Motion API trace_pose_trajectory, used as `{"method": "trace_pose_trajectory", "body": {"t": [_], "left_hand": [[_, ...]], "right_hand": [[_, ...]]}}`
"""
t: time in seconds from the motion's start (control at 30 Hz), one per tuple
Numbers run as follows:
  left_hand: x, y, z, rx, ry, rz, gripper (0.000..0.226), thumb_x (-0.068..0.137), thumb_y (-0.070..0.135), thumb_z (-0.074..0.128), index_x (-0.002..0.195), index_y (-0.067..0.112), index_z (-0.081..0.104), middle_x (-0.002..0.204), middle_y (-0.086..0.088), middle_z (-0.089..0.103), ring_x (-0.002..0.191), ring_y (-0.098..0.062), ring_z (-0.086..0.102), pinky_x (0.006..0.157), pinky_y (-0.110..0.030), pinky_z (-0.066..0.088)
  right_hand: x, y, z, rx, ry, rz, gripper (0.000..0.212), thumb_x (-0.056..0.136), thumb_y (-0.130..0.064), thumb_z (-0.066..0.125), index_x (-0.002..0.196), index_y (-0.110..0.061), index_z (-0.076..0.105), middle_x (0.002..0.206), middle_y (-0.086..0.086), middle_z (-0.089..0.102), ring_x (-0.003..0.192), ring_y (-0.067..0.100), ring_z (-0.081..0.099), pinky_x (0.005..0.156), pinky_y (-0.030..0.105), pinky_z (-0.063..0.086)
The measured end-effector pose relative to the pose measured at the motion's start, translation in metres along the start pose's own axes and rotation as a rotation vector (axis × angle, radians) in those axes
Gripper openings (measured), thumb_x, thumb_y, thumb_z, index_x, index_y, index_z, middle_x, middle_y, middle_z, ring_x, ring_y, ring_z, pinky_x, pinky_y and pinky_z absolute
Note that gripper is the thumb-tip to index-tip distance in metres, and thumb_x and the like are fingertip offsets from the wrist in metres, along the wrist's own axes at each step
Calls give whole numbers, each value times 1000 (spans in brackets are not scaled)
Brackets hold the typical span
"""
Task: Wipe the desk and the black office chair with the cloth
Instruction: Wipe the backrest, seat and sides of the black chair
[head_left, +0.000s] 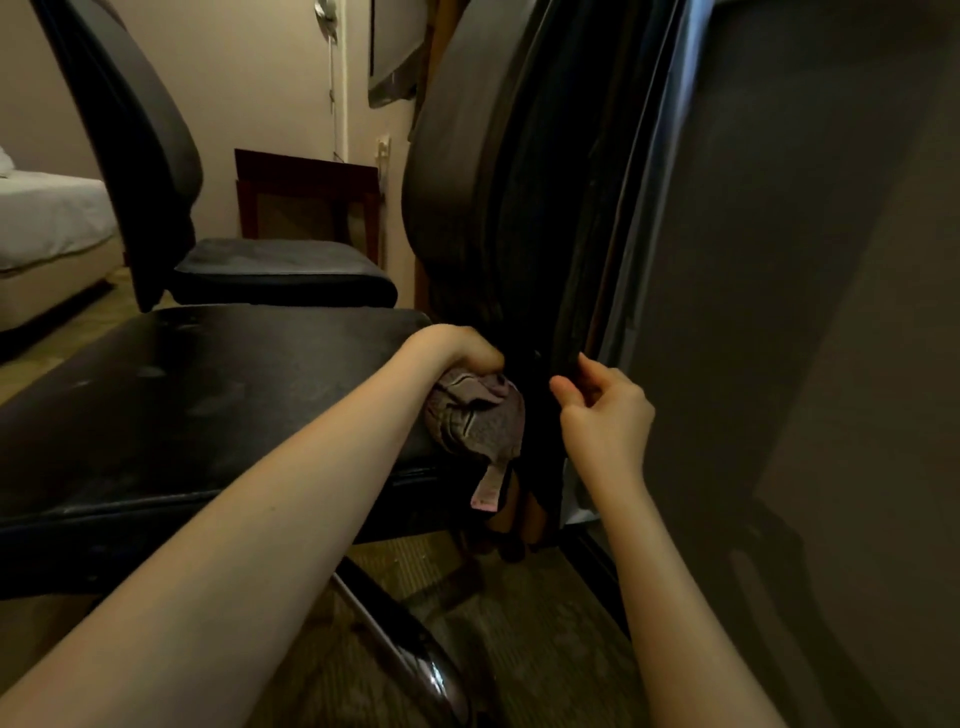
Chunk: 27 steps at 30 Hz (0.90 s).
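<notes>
The black office chair is right in front of me, its worn seat (197, 395) stretching to the left and its backrest (467, 171) rising at centre. My left hand (457, 348) is shut on a crumpled grey-pink cloth (478, 415), pressed into the gap where the seat meets the backrest. A pink label hangs from the cloth. My right hand (602, 410) pinches the dark rear edge of the backrest (566, 291), just right of the cloth. The desk is not in view.
A second black chair (156, 171) stands behind, to the left. A bed (47, 223) lies at the far left and a dark wooden frame (306, 197) leans on the wall. A large dark panel (805, 312) fills the right. The chair's chrome base (410, 660) curves over carpet below.
</notes>
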<state>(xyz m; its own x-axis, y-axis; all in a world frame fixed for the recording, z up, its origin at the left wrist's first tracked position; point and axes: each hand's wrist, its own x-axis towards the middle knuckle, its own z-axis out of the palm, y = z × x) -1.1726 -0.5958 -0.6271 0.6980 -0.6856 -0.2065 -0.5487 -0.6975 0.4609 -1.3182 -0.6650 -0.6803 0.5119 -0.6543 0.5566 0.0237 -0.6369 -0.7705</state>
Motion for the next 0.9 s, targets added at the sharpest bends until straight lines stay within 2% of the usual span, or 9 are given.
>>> {"method": "trace_pose_trajectory", "body": {"t": [0.1, 0.23, 0.33, 0.43, 0.6, 0.67, 0.73, 0.8, 0.9], "left_hand": [[-20, 18, 3, 84, -123, 46, 24, 100, 15, 36, 114, 7, 55, 115, -17, 53, 94, -29, 54, 79, -31, 44], [-51, 31, 11, 241, -19, 107, 15, 94, 22, 51, 84, 12, 51, 79, -4, 51, 61, -11, 44, 50, -21, 37], [-71, 31, 58, 9, -331, 168, 24, 93, 13, 53, 114, 3, 58, 84, -8, 58, 66, -15, 55, 49, -16, 42], [-92, 31, 110, 213, -522, 259, 36, 94, 15, 53, 123, -6, 54, 108, -16, 60, 106, -34, 57, 69, -23, 43], [-99, 14, 47, 61, 5, 278, 24, 90, 22, 56, 99, 2, 67, 85, -10, 59, 81, -23, 55, 63, -24, 39], [-107, 4, 10, -111, 189, 269, 12, 89, 19, 58, 88, 10, 65, 74, -2, 55, 76, -17, 53, 59, -23, 38], [-114, 1, -12, -301, 388, 300, 5, 88, 20, 59, 88, 17, 56, 77, 3, 52, 81, -15, 53, 65, -26, 39], [-115, 6, -18, -409, 552, 323, 9, 88, 24, 58, 91, 23, 50, 82, 6, 53, 82, -14, 54, 66, -28, 40], [-116, 24, 0, -288, 793, 377, 10, 90, 26, 52, 100, 25, 54, 82, 6, 58, 77, -14, 56, 61, -25, 40]], "right_hand": [[-2, 0, 0, 24, -18, 10, 47, 88, -17, 65, 133, -12, 52, 108, 2, 60, 76, -1, 49, 84, 18, 43], [-4, -2, -1, 25, -6, 31, 47, 88, -19, 65, 133, -13, 53, 109, 2, 62, 68, -3, 48, 82, 18, 43], [-5, -5, -6, -3, -34, 63, 47, 88, -21, 66, 133, -15, 53, 119, 4, 63, 91, 6, 60, 88, 19, 44], [-3, -7, -16, -4, -126, 106, 43, 90, -22, 63, 132, -18, 55, 111, 0, 63, 85, 1, 57, 70, 3, 42], [0, -11, -23, 71, -184, 157, 36, 94, -21, 56, 129, -15, 57, 117, 6, 64, 110, 21, 60, 94, 30, 49], [-2, -15, -24, 92, -192, 175, 36, 96, -10, 49, 132, -14, 54, 100, 1, 66, 85, 21, 66, 68, 23, 53], [-5, -18, -26, 114, -203, 184, 46, 93, 5, 40, 133, -13, 52, 115, 10, 62, 59, 13, 57, 42, 19, 43], [-8, -20, -26, 98, -189, 181, 54, 90, 13, 34, 135, -11, 50, 138, 14, 48, 80, 13, 58, 55, 27, 45], [-17, -21, -22, 105, -181, 129, 55, 88, 15, 33, 134, -8, 52, 131, 12, 53, 82, 0, 52, 61, 22, 45]]}}
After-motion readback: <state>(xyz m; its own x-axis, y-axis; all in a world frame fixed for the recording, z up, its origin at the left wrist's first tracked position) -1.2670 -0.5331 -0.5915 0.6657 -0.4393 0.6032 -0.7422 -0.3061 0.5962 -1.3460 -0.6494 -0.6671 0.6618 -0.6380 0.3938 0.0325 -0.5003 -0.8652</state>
